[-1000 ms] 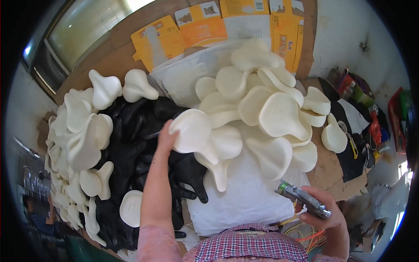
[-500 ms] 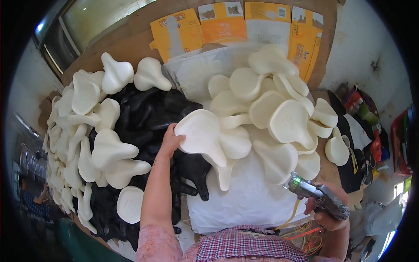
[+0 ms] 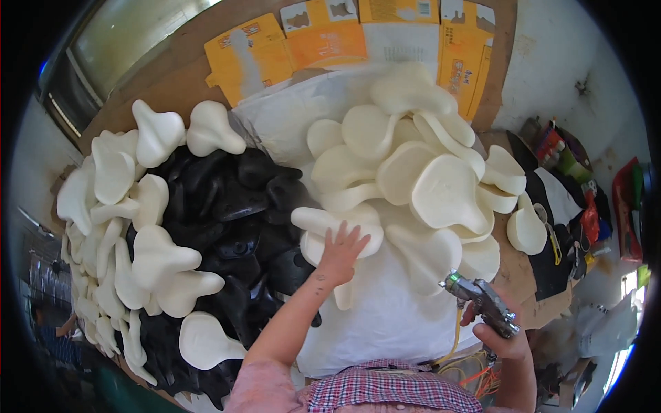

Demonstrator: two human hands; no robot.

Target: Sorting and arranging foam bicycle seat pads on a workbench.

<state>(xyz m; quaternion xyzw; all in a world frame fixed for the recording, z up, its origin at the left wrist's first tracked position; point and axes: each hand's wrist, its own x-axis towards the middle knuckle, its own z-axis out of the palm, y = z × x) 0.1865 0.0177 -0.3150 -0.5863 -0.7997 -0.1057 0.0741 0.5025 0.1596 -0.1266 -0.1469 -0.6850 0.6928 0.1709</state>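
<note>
My left hand [image 3: 337,256] is open, fingers spread, over a cream saddle-shaped foam pad [image 3: 313,246] at the near left edge of the right-hand pile; whether it presses on the pad I cannot tell. Another cream pad [image 3: 320,219] lies just beyond the fingertips. In my right hand [image 3: 506,325], at the lower right, is a metal spray gun [image 3: 485,303], its green-ringed nozzle pointing left toward the pads. A yellow hose [image 3: 456,334] runs down near the gun. Black saddle-shaped shells [image 3: 237,241] lie heaped left of my left hand.
More cream saddle pads [image 3: 447,189] are piled at the right on a white sheet [image 3: 392,316], and others [image 3: 162,258] at the left. Flattened yellow cartons [image 3: 251,58] lie at the back. A yellow cutter [image 3: 555,244] and odds and ends lie far right.
My left hand has let go of the pad it gripped by its wide end and moved right, fingers now spread. The spray gun stays in my right hand. The whole view has shifted slightly.
</note>
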